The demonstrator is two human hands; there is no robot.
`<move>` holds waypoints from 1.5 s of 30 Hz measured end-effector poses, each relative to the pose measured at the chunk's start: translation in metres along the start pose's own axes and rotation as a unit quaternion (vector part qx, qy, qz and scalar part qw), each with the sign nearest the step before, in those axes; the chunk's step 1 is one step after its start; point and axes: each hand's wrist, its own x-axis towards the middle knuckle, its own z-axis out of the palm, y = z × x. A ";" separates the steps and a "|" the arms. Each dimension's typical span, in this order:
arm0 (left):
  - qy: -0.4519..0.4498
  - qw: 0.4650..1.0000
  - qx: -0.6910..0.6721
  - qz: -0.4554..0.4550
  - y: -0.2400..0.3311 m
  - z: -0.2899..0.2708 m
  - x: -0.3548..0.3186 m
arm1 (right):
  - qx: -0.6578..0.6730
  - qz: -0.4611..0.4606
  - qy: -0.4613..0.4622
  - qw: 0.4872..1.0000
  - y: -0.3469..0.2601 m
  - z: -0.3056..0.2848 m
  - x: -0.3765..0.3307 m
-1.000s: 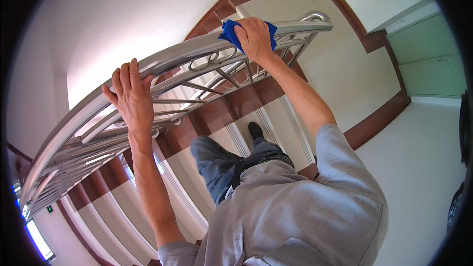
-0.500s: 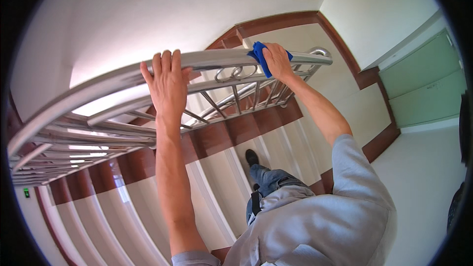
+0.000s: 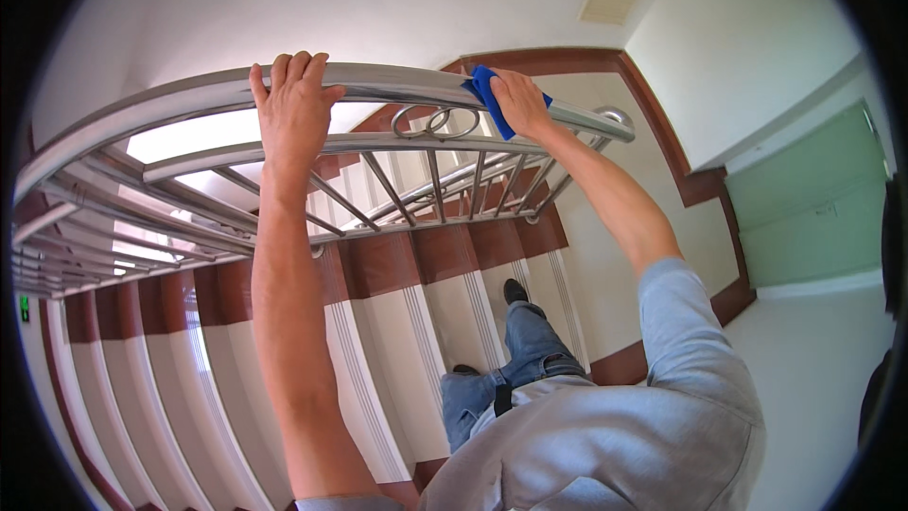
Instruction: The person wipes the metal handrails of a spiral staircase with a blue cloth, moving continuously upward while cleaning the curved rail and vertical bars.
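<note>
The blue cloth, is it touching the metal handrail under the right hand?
Touching. The head view shows the right hand pressing the blue cloth flat onto the top metal handrail, with no gap between them.

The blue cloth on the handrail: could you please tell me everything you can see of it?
The blue cloth is small, soft-looking and bunched, a plain bright blue. It lies pressed on top of the shiny metal handrail, near the rail's far end. The right hand covers most of it, so only its left part and a strip below the fingers show. The left hand grips the rail apart from it.
</note>
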 end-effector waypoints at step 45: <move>-0.066 0.967 -0.226 -0.102 0.253 0.193 -0.139 | 0.106 -0.176 0.009 0.979 0.085 0.111 -0.095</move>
